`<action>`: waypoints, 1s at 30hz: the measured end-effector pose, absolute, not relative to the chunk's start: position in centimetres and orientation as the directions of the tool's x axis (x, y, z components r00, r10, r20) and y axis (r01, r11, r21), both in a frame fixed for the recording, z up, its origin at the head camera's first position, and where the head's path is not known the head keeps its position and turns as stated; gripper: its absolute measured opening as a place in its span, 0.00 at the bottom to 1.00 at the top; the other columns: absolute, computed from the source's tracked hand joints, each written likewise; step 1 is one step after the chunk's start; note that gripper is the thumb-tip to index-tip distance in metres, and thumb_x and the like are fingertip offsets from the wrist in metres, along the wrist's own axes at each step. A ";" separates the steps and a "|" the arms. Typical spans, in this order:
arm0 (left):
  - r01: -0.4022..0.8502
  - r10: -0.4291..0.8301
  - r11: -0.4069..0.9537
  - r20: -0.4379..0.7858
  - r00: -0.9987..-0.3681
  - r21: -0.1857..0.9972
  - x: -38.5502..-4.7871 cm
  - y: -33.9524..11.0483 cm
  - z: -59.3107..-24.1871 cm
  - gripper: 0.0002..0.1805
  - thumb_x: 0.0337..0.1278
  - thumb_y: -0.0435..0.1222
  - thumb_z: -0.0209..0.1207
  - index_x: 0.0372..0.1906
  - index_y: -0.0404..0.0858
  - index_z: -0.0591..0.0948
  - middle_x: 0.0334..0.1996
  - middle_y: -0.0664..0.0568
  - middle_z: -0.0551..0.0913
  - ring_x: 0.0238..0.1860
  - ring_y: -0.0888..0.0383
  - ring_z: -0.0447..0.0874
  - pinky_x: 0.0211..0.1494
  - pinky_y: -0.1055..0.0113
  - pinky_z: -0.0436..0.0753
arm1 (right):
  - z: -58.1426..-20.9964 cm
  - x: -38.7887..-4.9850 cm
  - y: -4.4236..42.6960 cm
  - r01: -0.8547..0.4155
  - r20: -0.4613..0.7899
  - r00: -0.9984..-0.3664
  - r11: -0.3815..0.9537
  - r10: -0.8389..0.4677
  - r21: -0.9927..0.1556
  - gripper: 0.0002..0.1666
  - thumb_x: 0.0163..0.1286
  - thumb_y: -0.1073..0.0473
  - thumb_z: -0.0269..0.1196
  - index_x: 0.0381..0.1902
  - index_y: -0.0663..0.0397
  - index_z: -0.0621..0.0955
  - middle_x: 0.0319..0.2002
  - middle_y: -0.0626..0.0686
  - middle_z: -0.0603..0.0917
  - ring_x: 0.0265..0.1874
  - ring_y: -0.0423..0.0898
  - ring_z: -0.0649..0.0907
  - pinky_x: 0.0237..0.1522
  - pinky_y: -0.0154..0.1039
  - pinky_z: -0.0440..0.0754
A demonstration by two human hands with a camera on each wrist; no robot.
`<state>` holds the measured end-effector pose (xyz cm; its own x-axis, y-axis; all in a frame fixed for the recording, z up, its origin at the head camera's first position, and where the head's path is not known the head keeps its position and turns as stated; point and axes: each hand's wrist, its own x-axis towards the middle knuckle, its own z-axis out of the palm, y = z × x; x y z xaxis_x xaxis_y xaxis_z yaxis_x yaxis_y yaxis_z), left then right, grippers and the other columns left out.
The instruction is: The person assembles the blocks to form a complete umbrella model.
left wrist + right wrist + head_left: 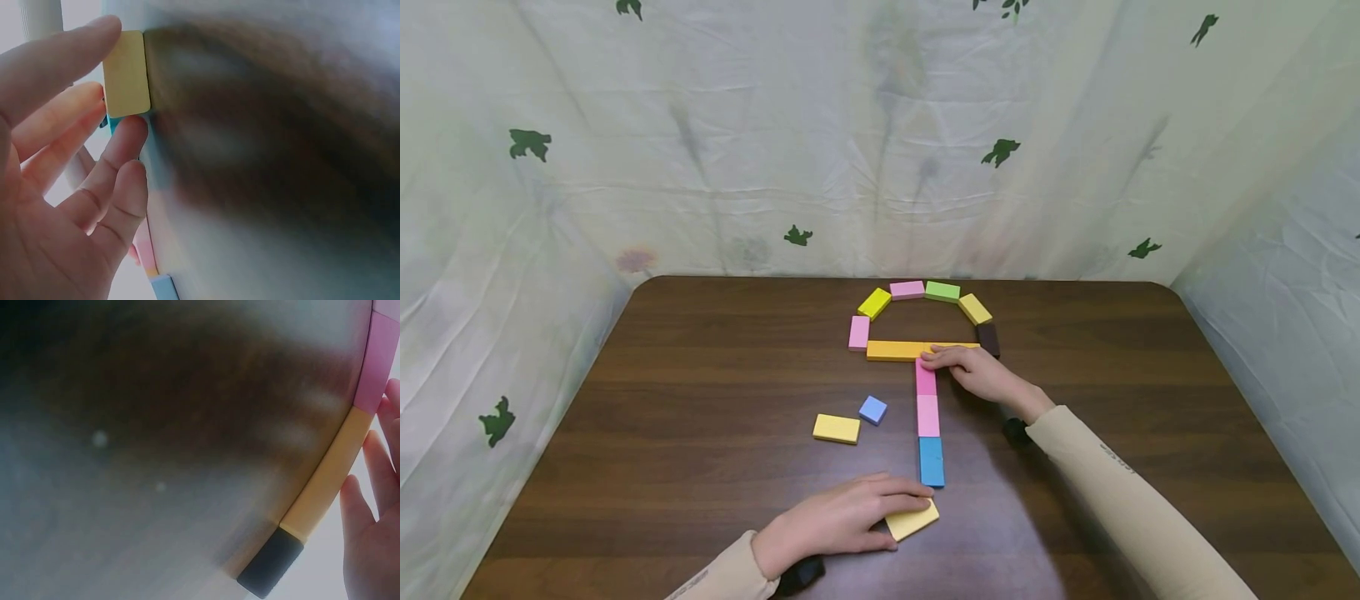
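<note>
My left hand [838, 518] pinches a pale yellow flat block [913, 522] by its edges, thumb on the near side and fingers on the far side. That block lies slantwise just below a blue block [931, 462], the lower end of a straight column. Above the blue one in the column come a light pink block [928, 416] and a brighter pink block [926, 379]. My right hand [988, 377] rests with extended fingers where the pink column meets the horizontal orange row [895, 351]. The fingertips [352, 487] are along the orange row's edge in the right wrist view.
An arch of blocks curves over the orange row, from a pink block [859, 333] to a dark block [988, 340]. A small blue block [873, 410] and a pale yellow block [837, 429] lie loose left of the column. A patterned curtain [880, 142] hangs behind the brown table [700, 375].
</note>
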<state>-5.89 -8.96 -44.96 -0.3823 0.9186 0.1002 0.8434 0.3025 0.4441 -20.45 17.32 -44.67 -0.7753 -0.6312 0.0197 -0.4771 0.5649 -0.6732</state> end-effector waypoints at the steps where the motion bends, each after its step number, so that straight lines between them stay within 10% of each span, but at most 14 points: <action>1: 0.846 0.917 0.303 0.106 -0.384 0.438 -5.9 -8.9 -45.0 0.29 0.54 0.39 0.66 0.63 0.42 0.75 0.63 0.57 0.71 0.58 0.61 0.71 0.61 0.71 0.68 | -44.6 -20.4 17.3 -0.478 0.021 -0.775 0.564 -0.631 -0.673 0.25 0.68 0.75 0.48 0.58 0.56 0.80 0.60 0.54 0.77 0.65 0.50 0.69 0.64 0.50 0.64; 30: 0.848 0.897 0.340 0.132 -0.422 0.406 -6.0 -8.8 -45.3 0.29 0.54 0.44 0.67 0.62 0.44 0.76 0.60 0.59 0.74 0.50 0.63 0.71 0.56 0.74 0.69 | -44.7 -20.4 17.3 -0.450 -0.003 -0.789 0.580 -0.615 -0.679 0.26 0.68 0.74 0.48 0.58 0.54 0.80 0.60 0.51 0.77 0.66 0.48 0.68 0.64 0.49 0.63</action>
<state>-6.05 -8.83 -45.27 -0.4222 0.8968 0.1322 0.8484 0.3396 0.4060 -20.39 17.31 -44.68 -0.7886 -0.6149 -0.0029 -0.4496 0.5798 -0.6794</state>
